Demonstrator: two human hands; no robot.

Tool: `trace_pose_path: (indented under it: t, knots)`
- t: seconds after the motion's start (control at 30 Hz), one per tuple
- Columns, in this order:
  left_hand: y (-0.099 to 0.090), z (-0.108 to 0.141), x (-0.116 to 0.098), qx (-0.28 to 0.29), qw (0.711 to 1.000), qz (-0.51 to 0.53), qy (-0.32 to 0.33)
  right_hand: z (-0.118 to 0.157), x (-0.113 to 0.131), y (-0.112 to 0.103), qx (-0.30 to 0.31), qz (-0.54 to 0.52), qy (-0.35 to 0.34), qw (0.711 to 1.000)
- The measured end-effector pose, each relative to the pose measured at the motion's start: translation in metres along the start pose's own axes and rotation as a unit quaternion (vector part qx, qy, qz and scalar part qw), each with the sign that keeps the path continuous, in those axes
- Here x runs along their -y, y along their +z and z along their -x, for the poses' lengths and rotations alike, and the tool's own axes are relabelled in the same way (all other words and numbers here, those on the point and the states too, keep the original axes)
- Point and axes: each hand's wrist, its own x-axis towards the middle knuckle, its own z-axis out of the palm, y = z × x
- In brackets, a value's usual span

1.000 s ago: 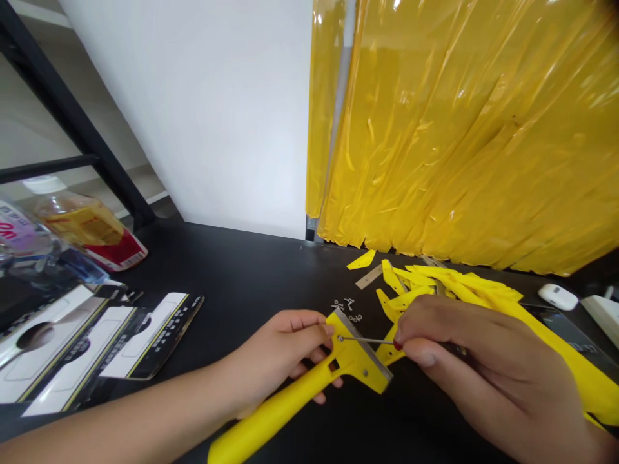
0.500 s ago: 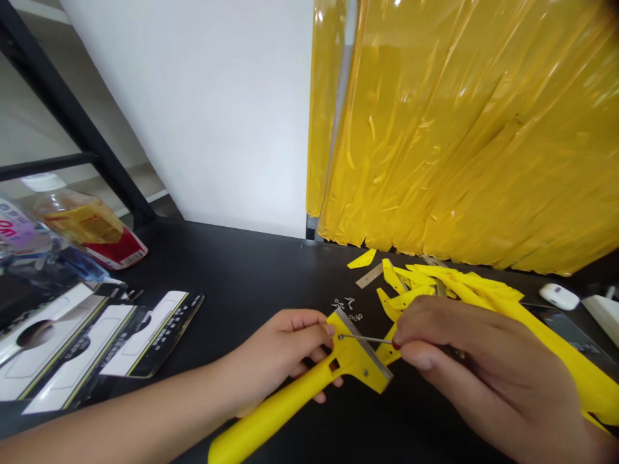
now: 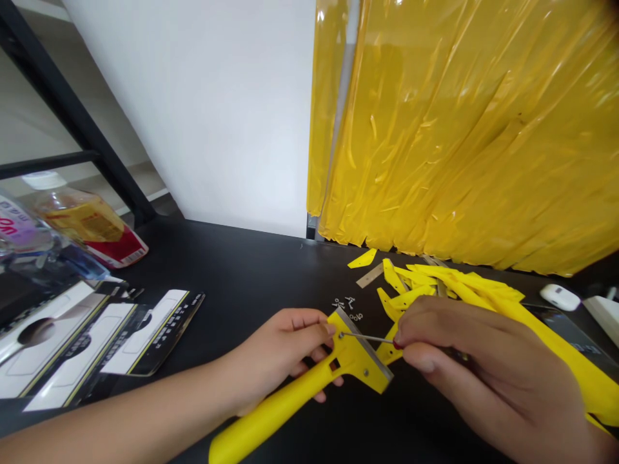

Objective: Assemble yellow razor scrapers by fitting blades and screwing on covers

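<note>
My left hand (image 3: pixel 300 341) is closed around the head of a yellow scraper (image 3: pixel 285 403), thumb on top near one corner. A metal blade (image 3: pixel 365 345) runs along the scraper's far edge, and two screws sit in its face. Between the fingers of my right hand (image 3: pixel 464 354) is a screwdriver (image 3: pixel 370 338); its thin shaft points left and the tip meets the upper screw (image 3: pixel 341 334). Most of the screwdriver's handle is hidden in my palm, with a bit of red showing. Small loose screws and nuts (image 3: pixel 351 304) lie just beyond the scraper.
Yellow scraper parts (image 3: pixel 411 280) are heaped at the right, beside a loose blade (image 3: pixel 371 276). Printed cards (image 3: pixel 149 335) and bottles (image 3: pixel 91 222) occupy the left. A white earphone case (image 3: pixel 560 296) lies at far right. A white panel (image 3: pixel 217 116) and yellow plastic sheeting (image 3: pixel 459 129) stand behind.
</note>
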Motion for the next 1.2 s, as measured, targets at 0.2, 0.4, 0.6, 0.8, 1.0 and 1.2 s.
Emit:
trace_pose_path:
  t: [0.2,0.4,0.6,0.8,1.0,1.2]
  knots:
    - [-0.0005,0.0003,-0.0001,0.009,1.000,-0.005,0.004,-0.0009,0.0004,0.0007,-0.001,-0.006,0.006,1.000]
    - [0.0005,0.0007,-0.0015,0.007,1.000,-0.005,0.005,-0.0013,0.0014,0.0000,0.004,0.000,-0.002,1.000]
    - [0.0007,0.0008,-0.0024,0.007,1.000,-0.006,0.004,-0.0003,-0.0007,-0.0006,0.002,-0.008,-0.001,1.000]
    - [0.0007,0.0003,-0.0024,0.008,1.000,-0.003,0.006,0.0004,0.0001,0.0000,0.014,-0.011,-0.002,1.000]
    - [-0.0004,0.0004,-0.0018,0.009,1.000,0.000,0.009,-0.0011,-0.0003,0.0004,0.022,-0.002,-0.014,1.000]
    - [0.0006,0.0005,-0.0021,0.003,1.000,0.000,0.004,-0.0003,0.0016,0.0004,0.029,0.005,-0.014,0.999]
